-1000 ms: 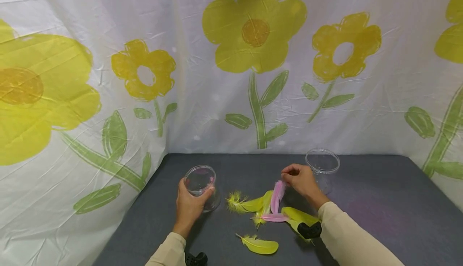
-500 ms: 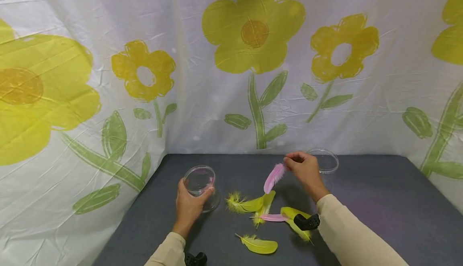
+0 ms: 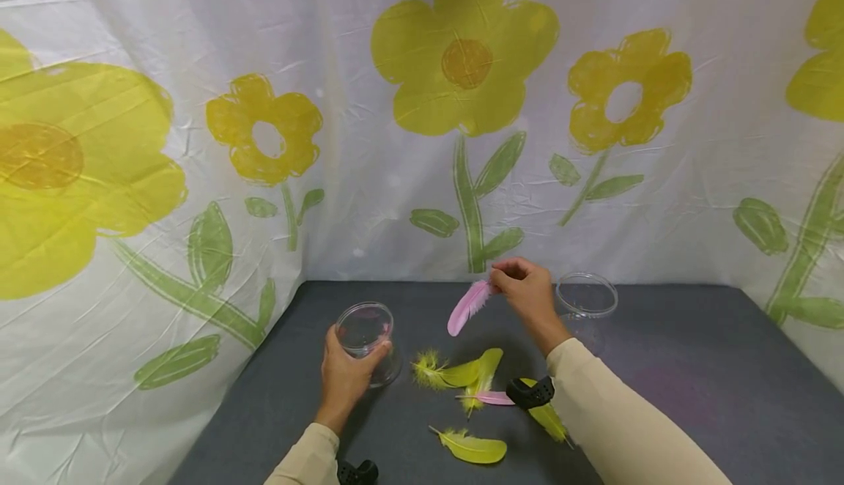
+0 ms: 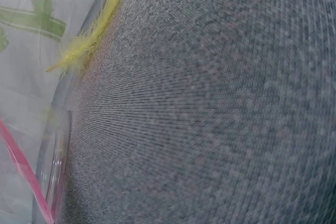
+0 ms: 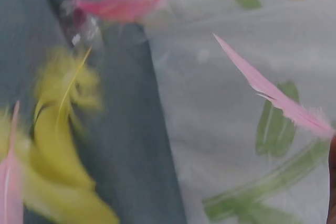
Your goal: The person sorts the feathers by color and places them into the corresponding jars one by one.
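Note:
My left hand [image 3: 346, 379] grips a clear plastic cup [image 3: 365, 325] on the left of the table, thumb on its near side. A deeper pink feather [image 5: 123, 4] shows at that cup in the right wrist view. My right hand [image 3: 530, 298] pinches a light pink feather [image 3: 469, 308] by one end, raised over the far part of the table, its other end pointing down and left. Under it lie yellow feathers [image 3: 456, 375] and another light pink feather [image 3: 494, 398], partly overlapping. A single yellow feather [image 3: 473, 448] lies nearer the front.
A second clear cup [image 3: 589, 315] stands at the back right, partly behind my right forearm. A yellow feather [image 3: 547, 415] lies partly covered by the black wrist camera [image 3: 530, 394]. Behind the dark grey table [image 3: 699, 368] hangs a white flower-printed curtain [image 3: 369, 214].
My right hand has lifted the light pink feather off the pile, then carried it left and farther up. The left hand and its cup have stayed in place.

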Available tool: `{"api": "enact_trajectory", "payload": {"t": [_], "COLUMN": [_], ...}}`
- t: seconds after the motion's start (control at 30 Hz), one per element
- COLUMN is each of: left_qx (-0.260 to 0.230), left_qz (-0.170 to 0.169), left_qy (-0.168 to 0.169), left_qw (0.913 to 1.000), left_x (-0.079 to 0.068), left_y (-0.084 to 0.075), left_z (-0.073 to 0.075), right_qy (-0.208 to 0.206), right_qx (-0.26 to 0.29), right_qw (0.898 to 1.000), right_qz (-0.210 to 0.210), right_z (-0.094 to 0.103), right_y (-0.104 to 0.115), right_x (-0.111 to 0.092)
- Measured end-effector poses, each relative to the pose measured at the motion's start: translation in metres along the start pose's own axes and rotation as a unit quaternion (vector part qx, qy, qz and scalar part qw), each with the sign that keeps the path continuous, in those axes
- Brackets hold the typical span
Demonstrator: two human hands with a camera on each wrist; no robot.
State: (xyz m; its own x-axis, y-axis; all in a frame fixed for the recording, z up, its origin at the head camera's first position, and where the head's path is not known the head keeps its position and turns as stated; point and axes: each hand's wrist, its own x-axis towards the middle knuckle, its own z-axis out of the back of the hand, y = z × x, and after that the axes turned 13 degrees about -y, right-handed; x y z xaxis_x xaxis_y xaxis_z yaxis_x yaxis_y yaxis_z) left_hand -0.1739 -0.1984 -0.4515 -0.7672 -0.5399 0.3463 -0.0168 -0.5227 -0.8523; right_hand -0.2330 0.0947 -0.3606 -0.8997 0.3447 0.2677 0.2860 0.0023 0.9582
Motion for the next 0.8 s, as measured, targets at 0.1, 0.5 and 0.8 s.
{"api": "enact_trajectory", "payload": {"t": [0.1,0.5,0.8], "left_qx": [0.002,-0.004,0.0], "left_qz": [-0.001,-0.006,-0.004], "left_qy": [0.0,-0.01,-0.012], "left_qw": [1.0,0.9999,0.9999], "left_x": [0.0,-0.001,-0.001], "left_y": [0.0,-0.002,-0.003], "left_z": [0.0,0.0,0.0], "right_qy": [-0.004,-0.017,-0.047], "right_qx": [0.013,0.037,0.029], "right_qw": [1.0,0.998,0.996], "right_qz": [0.007,0.057,0.075], "right_z": [-0.013,-0.073,-0.111], "right_y": [0.008,0.02,0.017], "right_x": [-0.002,-0.017,-0.032]}}
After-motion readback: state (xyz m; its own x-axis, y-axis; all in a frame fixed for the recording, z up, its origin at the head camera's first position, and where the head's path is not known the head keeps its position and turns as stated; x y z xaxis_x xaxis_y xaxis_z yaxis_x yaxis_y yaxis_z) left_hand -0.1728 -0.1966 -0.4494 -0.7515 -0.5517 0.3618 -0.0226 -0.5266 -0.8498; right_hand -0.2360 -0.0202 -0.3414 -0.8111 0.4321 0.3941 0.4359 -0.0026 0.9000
